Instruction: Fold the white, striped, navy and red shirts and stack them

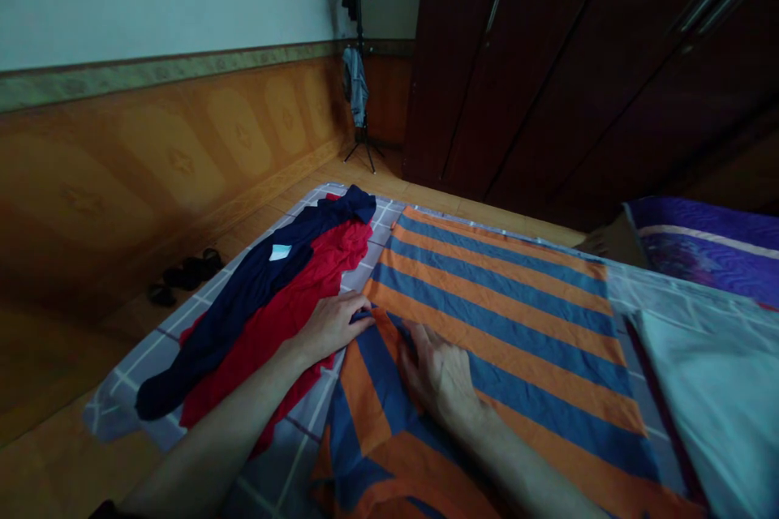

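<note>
An orange and blue striped garment (517,308) lies spread over a grey checked cloth surface (292,466), its nearer left part folded over with stripes running another way. My left hand (334,326) pinches the garment's left edge between thumb and fingers. Just to the right, my right hand (435,365) rests on the garment with bent fingers pointing down; its fingertips are partly hidden, so any grip is unclear. Left of my hands lie a red garment (286,292) and, over it, a dark blue one (243,308) with a small pale patch.
Pale folded fabric (706,389) lies at the right, with purple bedding (706,239) behind. Dark shoes (186,272) sit on the floor by the left wall. A clothes stand (359,97) and a dark wardrobe (517,65) stand at the back.
</note>
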A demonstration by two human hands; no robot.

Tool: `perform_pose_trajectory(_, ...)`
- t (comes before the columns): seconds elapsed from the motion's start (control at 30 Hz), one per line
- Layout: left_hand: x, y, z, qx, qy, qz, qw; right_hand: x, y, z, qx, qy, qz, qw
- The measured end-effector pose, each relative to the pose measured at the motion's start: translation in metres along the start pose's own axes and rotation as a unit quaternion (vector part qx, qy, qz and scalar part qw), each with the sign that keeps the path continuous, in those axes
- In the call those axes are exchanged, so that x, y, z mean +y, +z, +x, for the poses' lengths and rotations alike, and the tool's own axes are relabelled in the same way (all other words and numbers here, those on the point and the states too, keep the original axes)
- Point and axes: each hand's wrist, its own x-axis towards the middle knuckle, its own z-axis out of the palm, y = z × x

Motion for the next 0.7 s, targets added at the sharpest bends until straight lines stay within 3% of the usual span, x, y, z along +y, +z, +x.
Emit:
perform_pose_trajectory(0.13,0.002,0.001,-0.001,0.067,0.035,0.042,0.996,0.000,0.000,-0.004,0.057,-0.093,0.005,0.994)
perform_pose_trajectory(0.23,0.007,0.000,-0.002,0.152,0.114,0.061,0.980,-0.002,-0.003,-0.004,0.044,-0.150,0.032,0.987)
perform_pose_trajectory(0.4,0.013,0.006,-0.006,0.068,0.194,0.067,0.976,-0.001,-0.001,-0.002,0.048,-0.119,0.037,0.991)
perform_pose_trajectory(0.53,0.008,0.014,-0.006,0.093,0.200,0.096,0.971,0.003,0.004,-0.001,0.056,-0.095,0.023,0.994)
perform_pose_trajectory(0.7,-0.012,0.035,-0.004,0.062,0.228,0.192,0.953,0.007,0.011,0.000,0.081,-0.068,0.013,0.994)
